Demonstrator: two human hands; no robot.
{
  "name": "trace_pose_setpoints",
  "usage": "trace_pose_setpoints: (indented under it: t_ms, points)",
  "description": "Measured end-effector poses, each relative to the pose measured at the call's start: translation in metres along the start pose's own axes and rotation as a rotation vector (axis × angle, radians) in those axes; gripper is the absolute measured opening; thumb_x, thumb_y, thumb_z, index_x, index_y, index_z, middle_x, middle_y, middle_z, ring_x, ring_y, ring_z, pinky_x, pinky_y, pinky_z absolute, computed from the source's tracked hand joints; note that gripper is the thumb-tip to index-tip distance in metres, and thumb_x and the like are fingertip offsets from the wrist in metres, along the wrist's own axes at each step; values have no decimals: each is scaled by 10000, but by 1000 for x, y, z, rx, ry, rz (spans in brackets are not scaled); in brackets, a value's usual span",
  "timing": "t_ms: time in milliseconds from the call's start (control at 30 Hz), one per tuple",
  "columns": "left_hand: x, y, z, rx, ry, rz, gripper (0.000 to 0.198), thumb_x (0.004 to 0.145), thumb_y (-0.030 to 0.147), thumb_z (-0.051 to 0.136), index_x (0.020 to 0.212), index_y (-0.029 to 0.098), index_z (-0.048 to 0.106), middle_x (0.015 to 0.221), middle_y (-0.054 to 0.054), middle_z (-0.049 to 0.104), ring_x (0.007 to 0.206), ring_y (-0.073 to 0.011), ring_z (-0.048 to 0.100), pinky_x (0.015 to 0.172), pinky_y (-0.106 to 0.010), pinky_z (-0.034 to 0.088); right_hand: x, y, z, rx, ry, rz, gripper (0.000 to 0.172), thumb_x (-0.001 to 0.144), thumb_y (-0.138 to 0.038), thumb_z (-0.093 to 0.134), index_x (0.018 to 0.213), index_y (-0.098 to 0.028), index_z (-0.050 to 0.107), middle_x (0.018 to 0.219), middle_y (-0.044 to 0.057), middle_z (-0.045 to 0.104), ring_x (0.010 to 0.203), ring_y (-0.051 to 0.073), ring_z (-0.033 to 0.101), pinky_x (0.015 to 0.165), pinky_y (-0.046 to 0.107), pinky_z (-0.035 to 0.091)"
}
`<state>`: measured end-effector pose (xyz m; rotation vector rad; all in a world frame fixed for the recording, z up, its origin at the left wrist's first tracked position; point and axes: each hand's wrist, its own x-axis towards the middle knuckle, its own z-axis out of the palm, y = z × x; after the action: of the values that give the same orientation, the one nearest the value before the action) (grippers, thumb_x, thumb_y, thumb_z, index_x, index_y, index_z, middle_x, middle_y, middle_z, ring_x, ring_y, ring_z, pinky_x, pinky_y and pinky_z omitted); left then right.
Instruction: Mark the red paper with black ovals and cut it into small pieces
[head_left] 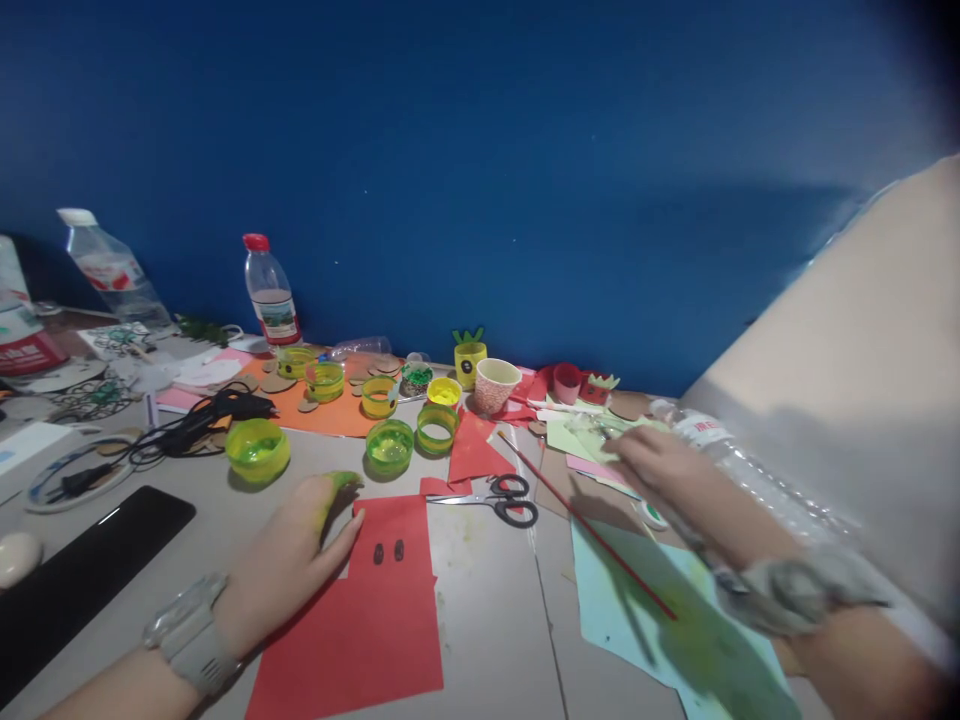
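My left hand (300, 535) rests at the upper left edge of a red sheet of paper (360, 640), its thumb and fingers apart and its fingertips stained yellow-green. Two small dark ovals (388, 552) show on the sheet. Just beyond the hand stand a yellow-green cup (257, 452) and a green-rimmed clear cup (388, 447). Over on the right, my right hand (652, 455) reaches to a blurred, clear plastic item (596, 425) above pale green paper. Its fingers are smeared, so whether it grips the item cannot be told. Black-handled scissors (514, 500) lie between the hands.
A red-handled brush (592, 530) lies across light blue paper (630, 600). Behind are a patterned paper cup (496, 385), several yellow cut rings and a red-capped bottle (271, 295). A clear bottle (750, 470) lies at right; a black cable (202, 420) and black slab (97, 560) lie left.
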<state>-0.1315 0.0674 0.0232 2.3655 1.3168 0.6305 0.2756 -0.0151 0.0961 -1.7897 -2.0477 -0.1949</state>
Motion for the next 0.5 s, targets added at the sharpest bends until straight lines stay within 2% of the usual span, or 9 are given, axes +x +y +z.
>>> trace_pose_setpoints:
  t_ms: [67, 100, 200, 300, 367, 433, 500]
  points:
    - [1, -1, 1, -36, -27, -22, 366, 959, 450, 420, 1190, 178, 502, 1140, -78, 547, 1046, -250, 528, 903, -398, 431, -5, -4, 28, -69, -170, -83, 326, 814, -75, 495, 1019, -269, 658, 961, 81, 649, 751, 222, 619, 616, 321, 485]
    - [1, -2, 1, -61, -36, -32, 366, 955, 448, 435, 1187, 174, 505, 1137, -78, 546, 1041, -249, 526, 901, -397, 429, -8, -3, 38, -98, -216, -113, 395, 799, -34, 469, 1064, -261, 653, 1007, 95, 652, 783, 227, 633, 642, 326, 501]
    - [3, -4, 2, -140, -40, -51, 342, 936, 425, 480, 1149, 161, 523, 1102, -78, 551, 999, -238, 533, 879, -378, 433, -14, 7, 52, -164, -301, -161, 518, 767, 69, 371, 1089, -223, 653, 1105, 128, 652, 914, 231, 648, 747, 339, 522]
    - [4, -8, 3, -160, -60, -57, 294, 921, 398, 507, 1089, 162, 553, 1035, -67, 559, 930, -222, 536, 823, -356, 444, -13, 16, 48, -204, -347, -172, 533, 757, 86, 360, 1102, -192, 656, 1083, 140, 660, 876, 231, 660, 732, 341, 532]
    - [4, -9, 3, -159, -85, -49, 275, 919, 399, 525, 1055, 165, 575, 994, -60, 563, 897, -217, 531, 805, -353, 438, -10, 14, 44, -228, -346, -153, 558, 758, 92, 345, 1156, -168, 637, 1086, 157, 650, 890, 252, 656, 744, 372, 532]
    - [3, -8, 2, -165, -120, -30, 285, 912, 419, 555, 1053, 173, 589, 985, -53, 565, 902, -217, 527, 830, -361, 424, -5, 1, 43, -243, -323, -120, 540, 795, 65, 342, 1231, -137, 591, 1124, 186, 620, 970, 297, 633, 777, 422, 524]
    - [3, -5, -1, -171, -172, -7, 327, 887, 454, 607, 1072, 185, 593, 1006, -51, 561, 934, -224, 519, 862, -370, 406, 0, -19, 47, -216, -310, -91, 381, 901, -68, 383, 1223, -115, 581, 1091, 192, 618, 995, 307, 618, 838, 447, 510]
